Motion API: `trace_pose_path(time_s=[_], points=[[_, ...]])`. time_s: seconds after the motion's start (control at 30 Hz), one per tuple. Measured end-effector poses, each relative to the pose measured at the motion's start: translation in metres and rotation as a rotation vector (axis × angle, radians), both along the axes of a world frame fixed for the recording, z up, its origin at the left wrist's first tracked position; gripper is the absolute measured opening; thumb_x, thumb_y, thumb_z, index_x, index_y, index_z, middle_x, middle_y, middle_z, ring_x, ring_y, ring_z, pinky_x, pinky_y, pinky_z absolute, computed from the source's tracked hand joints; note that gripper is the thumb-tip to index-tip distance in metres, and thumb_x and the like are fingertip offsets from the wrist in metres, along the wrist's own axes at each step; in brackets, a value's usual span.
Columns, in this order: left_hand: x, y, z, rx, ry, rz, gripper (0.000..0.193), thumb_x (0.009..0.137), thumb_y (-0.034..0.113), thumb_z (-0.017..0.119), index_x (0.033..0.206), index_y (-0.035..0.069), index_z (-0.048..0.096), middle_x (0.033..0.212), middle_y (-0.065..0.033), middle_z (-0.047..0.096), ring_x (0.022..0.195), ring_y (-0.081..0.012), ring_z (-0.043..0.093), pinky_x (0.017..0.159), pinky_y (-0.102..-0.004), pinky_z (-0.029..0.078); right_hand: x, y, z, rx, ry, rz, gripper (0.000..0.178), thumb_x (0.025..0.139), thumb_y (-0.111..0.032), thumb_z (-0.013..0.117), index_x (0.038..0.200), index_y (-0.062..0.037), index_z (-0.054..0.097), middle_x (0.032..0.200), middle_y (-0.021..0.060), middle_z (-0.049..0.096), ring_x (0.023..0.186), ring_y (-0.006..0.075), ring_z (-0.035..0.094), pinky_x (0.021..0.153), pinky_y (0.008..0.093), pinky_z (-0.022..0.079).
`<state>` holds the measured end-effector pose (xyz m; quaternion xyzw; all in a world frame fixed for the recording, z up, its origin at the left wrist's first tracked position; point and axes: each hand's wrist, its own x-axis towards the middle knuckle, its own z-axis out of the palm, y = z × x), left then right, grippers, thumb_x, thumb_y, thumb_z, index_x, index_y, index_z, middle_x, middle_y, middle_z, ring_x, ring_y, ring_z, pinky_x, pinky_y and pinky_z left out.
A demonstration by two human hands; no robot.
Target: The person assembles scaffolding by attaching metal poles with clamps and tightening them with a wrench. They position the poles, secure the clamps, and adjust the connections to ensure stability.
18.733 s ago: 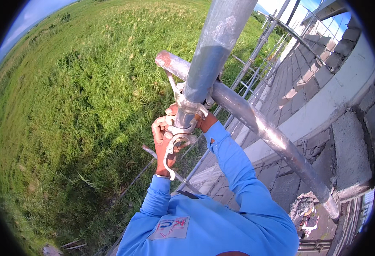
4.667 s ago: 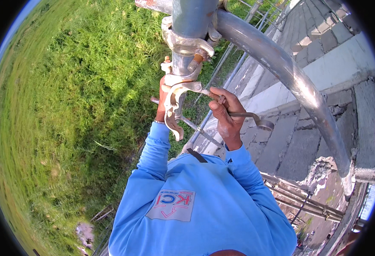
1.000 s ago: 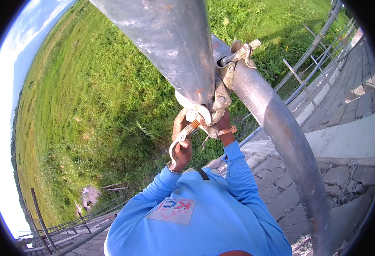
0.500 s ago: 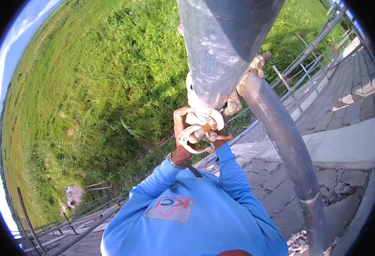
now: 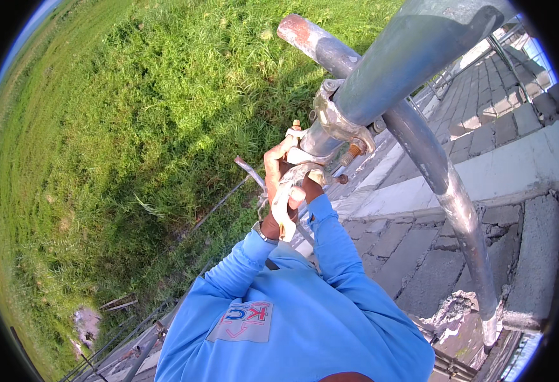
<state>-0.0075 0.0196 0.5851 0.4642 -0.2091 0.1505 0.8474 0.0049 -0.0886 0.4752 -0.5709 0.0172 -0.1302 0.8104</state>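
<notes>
- We see a scaffold clamp (image 5: 298, 175), pale metal with an open hinged flap, sitting on the upright steel tube (image 5: 381, 76) just above both hands.
- Our left hand (image 5: 276, 184) is wrapped around the clamp's left side, fingers curled over its top edge, so it is clenched on the clamp.
- Our right hand (image 5: 311, 188) lies behind the hanging flap, pressed to the clamp; mostly hidden, so we cannot tell how its fingers are set.
- A rusty bolt (image 5: 352, 153) sticks out of a second coupler (image 5: 336, 121), just above and to the right of the hands.
- A curved tube (image 5: 419, 159) crosses behind the upright one, running down to the right of the hands.
- A thin metal bar (image 5: 251, 172) pokes out just left of the left hand.
- Blue sleeves (image 5: 330, 254) run from the hands toward us.
- Far below, left of the hands, lies grass (image 5: 114, 146); to the right, grey block masonry (image 5: 515, 165).
</notes>
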Motion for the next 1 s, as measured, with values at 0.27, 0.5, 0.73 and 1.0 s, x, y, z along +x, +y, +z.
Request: trace_pose_path(time_s=[0.27, 0.5, 0.73, 1.0], points=[[-0.004, 0.013, 0.006, 0.079, 0.020, -0.088, 0.096, 0.084, 0.064, 0.073, 0.145, -0.003, 0.041, 0.137, -0.0171, 0.050, 0.128, -0.0270, 0.051, 0.113, -0.0420, 0.038, 0.004, 0.003, 0.002, -0.006, -0.011, 0.006, 0.024, 0.102, -0.019, 0.059, 0.112, 0.0010, 0.069, 0.105, 0.0088, 0.074, 0.088, 0.0149, 0.071, 0.079, 0.0311, 0.059], [-0.010, 0.022, 0.021, 0.180, 0.072, -0.072, 0.104, 0.080, 0.075, 0.072, 0.145, -0.001, 0.043, 0.138, -0.0146, 0.050, 0.128, -0.0262, 0.052, 0.112, -0.0433, 0.040, 0.020, -0.003, 0.000, 0.067, -0.036, 0.053, 0.024, 0.102, -0.019, 0.060, 0.113, 0.0013, 0.069, 0.105, 0.0090, 0.074, 0.089, 0.0156, 0.071, 0.080, 0.0317, 0.059], [-0.018, -0.003, 0.017, 0.045, 0.084, 0.073, 0.092, 0.088, 0.073, 0.060, 0.146, 0.002, 0.047, 0.136, -0.0121, 0.056, 0.120, -0.0233, 0.060, 0.099, -0.0401, 0.050, 0.034, -0.019, -0.014, 0.246, -0.011, 0.146, 0.025, 0.101, -0.019, 0.060, 0.113, 0.0015, 0.068, 0.106, 0.0092, 0.074, 0.090, 0.0163, 0.071, 0.080, 0.0323, 0.060], [-0.021, -0.018, -0.012, -0.165, 0.273, 0.246, 0.087, 0.090, 0.076, 0.055, 0.138, 0.003, 0.051, 0.132, -0.0094, 0.057, 0.122, -0.0207, 0.056, 0.102, -0.0355, 0.044, 0.065, -0.071, -0.051, -0.342, -0.202, 0.267, 0.031, 0.106, -0.019, 0.055, 0.128, -0.0002, 0.065, 0.118, 0.0102, 0.072, 0.104, 0.0212, 0.069, 0.092, 0.0352, 0.055]])
